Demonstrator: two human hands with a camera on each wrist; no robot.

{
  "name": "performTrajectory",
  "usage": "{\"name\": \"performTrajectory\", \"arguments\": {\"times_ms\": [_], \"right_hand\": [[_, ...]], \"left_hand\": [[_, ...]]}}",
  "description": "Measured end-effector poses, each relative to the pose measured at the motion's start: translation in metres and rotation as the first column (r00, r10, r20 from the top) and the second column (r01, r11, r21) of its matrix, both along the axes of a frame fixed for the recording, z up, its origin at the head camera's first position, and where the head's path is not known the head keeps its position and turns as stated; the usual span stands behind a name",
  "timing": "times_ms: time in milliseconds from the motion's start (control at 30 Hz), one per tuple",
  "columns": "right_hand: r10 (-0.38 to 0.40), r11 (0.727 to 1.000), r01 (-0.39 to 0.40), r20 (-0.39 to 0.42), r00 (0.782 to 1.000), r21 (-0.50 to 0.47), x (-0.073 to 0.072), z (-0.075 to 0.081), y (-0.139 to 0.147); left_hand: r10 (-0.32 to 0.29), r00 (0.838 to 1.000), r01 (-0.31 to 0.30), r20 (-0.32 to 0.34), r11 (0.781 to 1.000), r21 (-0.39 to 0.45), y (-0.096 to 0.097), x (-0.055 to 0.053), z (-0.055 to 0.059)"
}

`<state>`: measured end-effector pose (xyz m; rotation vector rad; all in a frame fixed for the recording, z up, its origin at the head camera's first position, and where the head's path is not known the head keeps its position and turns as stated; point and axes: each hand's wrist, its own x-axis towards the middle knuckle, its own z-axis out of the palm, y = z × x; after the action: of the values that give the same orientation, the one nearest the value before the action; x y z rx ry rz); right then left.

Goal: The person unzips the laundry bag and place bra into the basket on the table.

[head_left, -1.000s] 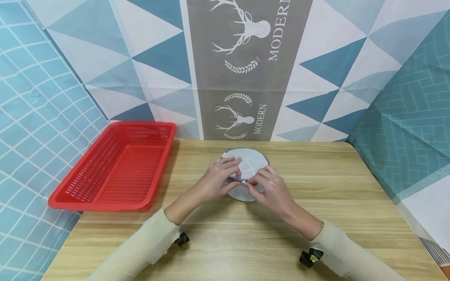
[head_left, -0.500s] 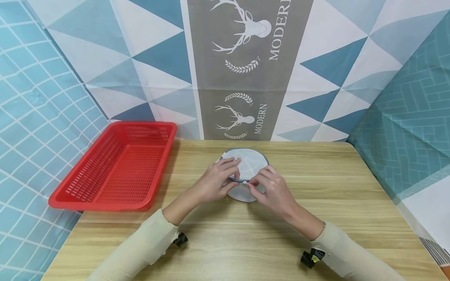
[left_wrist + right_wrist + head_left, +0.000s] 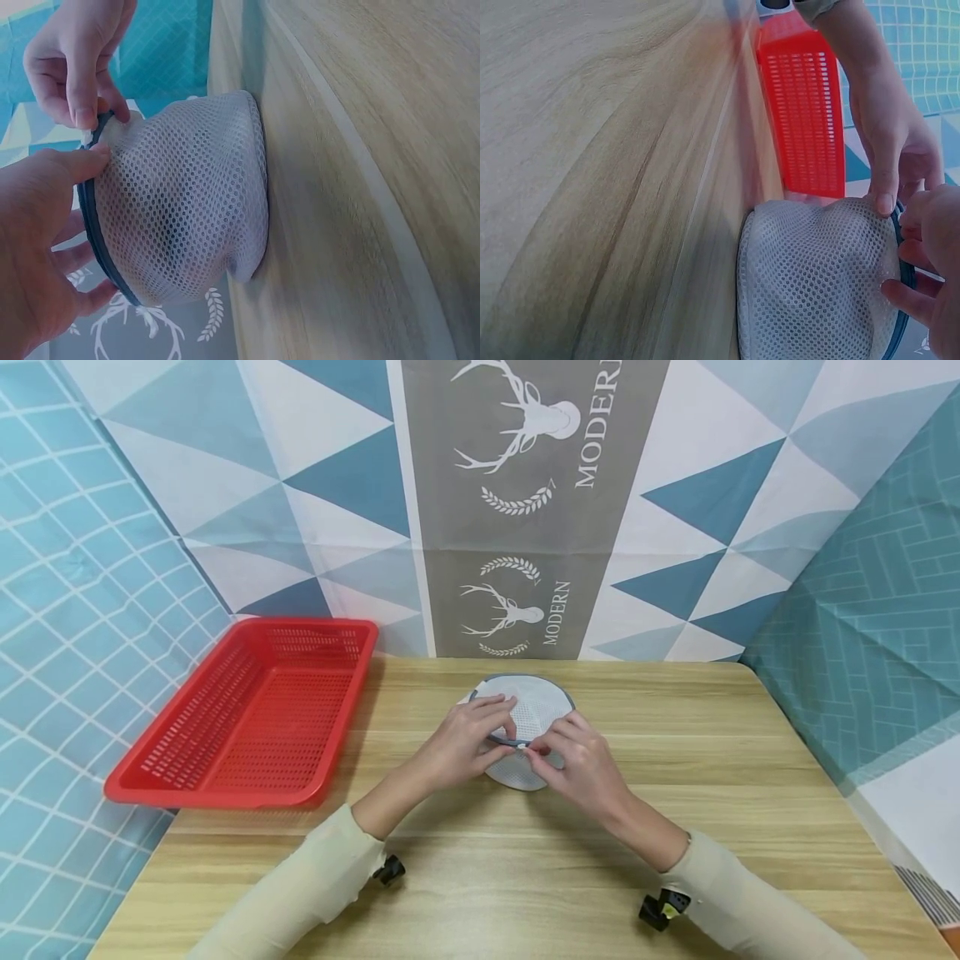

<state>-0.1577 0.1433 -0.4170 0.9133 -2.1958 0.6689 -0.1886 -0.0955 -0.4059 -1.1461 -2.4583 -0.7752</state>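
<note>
A white mesh laundry bag [image 3: 532, 706] with a dark blue-grey zip edge stands on the table between both hands. In the left wrist view the mesh bag [image 3: 184, 195] bulges out, its base on the wood. My left hand [image 3: 468, 739] pinches the zipped rim between thumb and fingers. My right hand [image 3: 581, 760] pinches the rim close beside it, at a small white piece [image 3: 522, 747] that looks like the zip's end or pull. The fingertips of both hands nearly meet. Whatever the bag may contain is hidden.
A red perforated plastic basket [image 3: 262, 727] sits at the table's left side, its inside bare. The wooden table [image 3: 480, 893] runs under both arms. Patterned cloth walls [image 3: 345, 527] rise behind and at both sides. A black wrist camera [image 3: 663, 908] hangs under the right sleeve.
Almost nothing differs. Both hands keep their pinch on the bag's rim, with only tiny shifts of the fingers and sleeves.
</note>
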Motion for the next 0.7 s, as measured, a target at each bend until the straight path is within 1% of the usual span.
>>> {"name": "performTrajectory", "arguments": {"times_ms": [233, 467, 600, 700], "right_hand": [[-0.002, 1.000, 0.002, 0.009, 1.000, 0.004, 0.0001, -0.0016, 0.0002], [0.016, 1.000, -0.016, 0.005, 1.000, 0.007, -0.0005, -0.0027, 0.0021], [0.018, 1.000, -0.018, 0.003, 1.000, 0.000, -0.0006, -0.0030, 0.0041], [0.019, 1.000, -0.019, 0.009, 1.000, 0.001, -0.0004, -0.0033, 0.0049]], "left_hand": [[0.001, 1.000, -0.001, 0.010, 1.000, -0.008, 0.0006, 0.0001, 0.0001], [-0.032, 0.999, 0.032, -0.021, 0.999, -0.029, -0.0049, -0.0004, 0.0001], [-0.040, 0.999, 0.040, -0.011, 0.999, -0.027, -0.0079, -0.0005, -0.0001], [-0.035, 0.999, 0.035, 0.001, 0.999, -0.025, -0.0080, -0.0003, 0.0000]]}}
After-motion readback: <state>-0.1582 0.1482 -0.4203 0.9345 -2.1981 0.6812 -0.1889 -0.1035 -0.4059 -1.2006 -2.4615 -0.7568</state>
